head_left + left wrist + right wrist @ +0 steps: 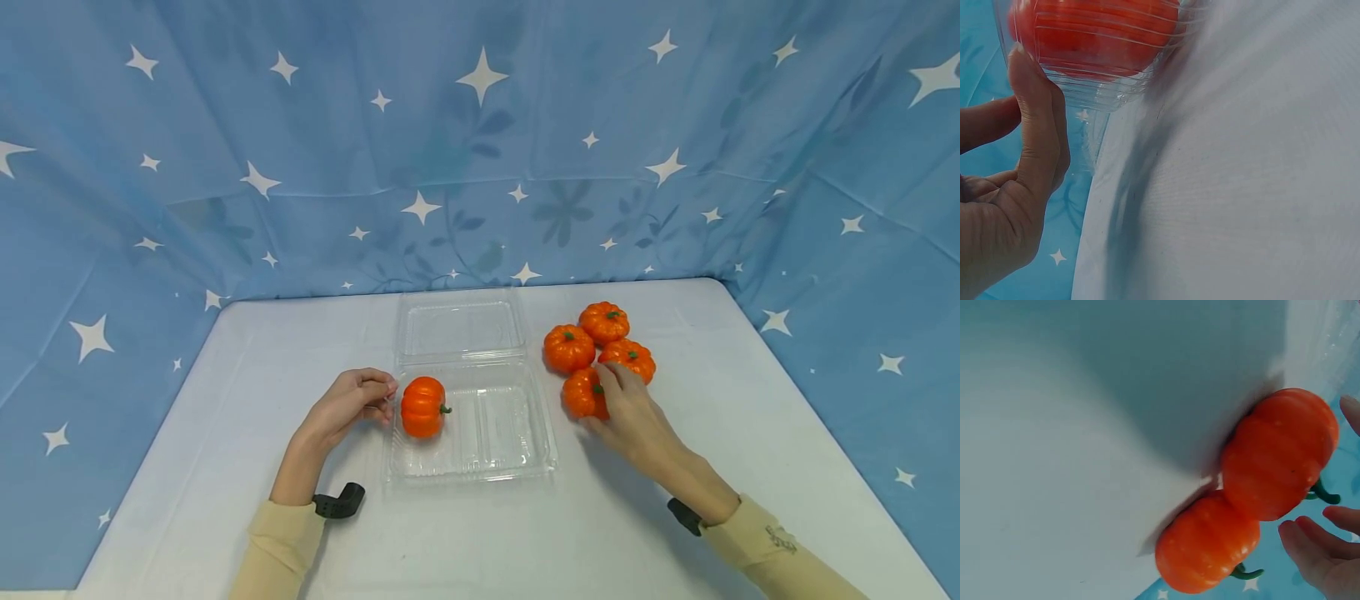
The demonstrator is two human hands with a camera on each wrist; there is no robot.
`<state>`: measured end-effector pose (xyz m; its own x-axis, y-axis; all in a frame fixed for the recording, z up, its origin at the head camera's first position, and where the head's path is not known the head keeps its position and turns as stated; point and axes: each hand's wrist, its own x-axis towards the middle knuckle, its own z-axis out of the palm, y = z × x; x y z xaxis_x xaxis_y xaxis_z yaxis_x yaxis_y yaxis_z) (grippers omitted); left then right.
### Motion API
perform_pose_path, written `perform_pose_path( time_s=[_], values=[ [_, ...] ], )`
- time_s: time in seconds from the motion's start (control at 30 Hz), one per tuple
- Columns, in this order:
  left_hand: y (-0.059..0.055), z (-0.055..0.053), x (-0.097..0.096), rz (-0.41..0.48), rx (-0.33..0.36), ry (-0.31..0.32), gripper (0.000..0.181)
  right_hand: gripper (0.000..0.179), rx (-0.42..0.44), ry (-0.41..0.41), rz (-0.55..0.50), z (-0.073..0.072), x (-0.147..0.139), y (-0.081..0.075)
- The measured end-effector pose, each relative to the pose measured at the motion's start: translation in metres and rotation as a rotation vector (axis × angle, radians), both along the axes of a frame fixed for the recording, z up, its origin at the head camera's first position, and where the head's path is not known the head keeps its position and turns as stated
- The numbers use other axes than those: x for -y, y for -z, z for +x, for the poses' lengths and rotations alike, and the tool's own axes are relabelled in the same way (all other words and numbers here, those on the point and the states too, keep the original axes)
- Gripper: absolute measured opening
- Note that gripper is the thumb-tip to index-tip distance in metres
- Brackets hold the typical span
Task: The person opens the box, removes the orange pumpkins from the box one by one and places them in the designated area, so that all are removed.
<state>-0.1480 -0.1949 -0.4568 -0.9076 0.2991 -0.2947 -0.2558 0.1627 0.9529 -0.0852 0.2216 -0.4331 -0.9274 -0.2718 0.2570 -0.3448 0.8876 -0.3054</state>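
A clear plastic clamshell box (483, 462) lies with its lid (461, 325) folded back, and one small orange pumpkin (424, 407) sits on its side in the left part of the base. My left hand (351, 402) is at the box's left edge; in the left wrist view a fingertip touches the clear wall in front of the pumpkin (1097, 31). My right hand (630, 417) reaches over the nearest pumpkin (583, 394) of a group on the right. Its fingers (1304, 550) and thumb are spread about that pumpkin (1279, 453), with gaps visible in the right wrist view.
Beside the nearest one stand more pumpkins with green stems: one at left (568, 348), one at back (603, 322), one at right (633, 358). They sit close together on the white tabletop (300, 333). A blue star-patterned curtain (480, 150) hangs behind.
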Motion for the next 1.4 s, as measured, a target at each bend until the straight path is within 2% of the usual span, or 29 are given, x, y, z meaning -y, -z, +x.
perform_pose_path(
  time_s=[0.33, 0.57, 0.83, 1.07, 1.4],
  values=[
    [-0.002, 0.002, -0.001, 0.003, 0.002, -0.006, 0.032, 0.064, 0.044, -0.013, -0.101, -0.001, 0.021, -0.018],
    [-0.002, 0.001, -0.001, 0.002, 0.004, -0.005, 0.034, 0.062, 0.147, -0.048, -0.221, -0.005, 0.039, -0.026],
    [-0.001, 0.001, 0.000, -0.005, 0.000, -0.002, 0.033, 0.066, 0.254, -0.112, -0.296, -0.010, 0.057, -0.036],
    [-0.002, 0.001, 0.000, -0.007, 0.000, -0.003, 0.034, 0.071, 0.387, -0.150, -0.272, -0.021, 0.079, -0.044],
    [-0.002, 0.000, 0.000, -0.016, 0.010, -0.009, 0.032, 0.073, 0.467, -0.198, -0.198, -0.038, 0.106, -0.053]
  ],
)
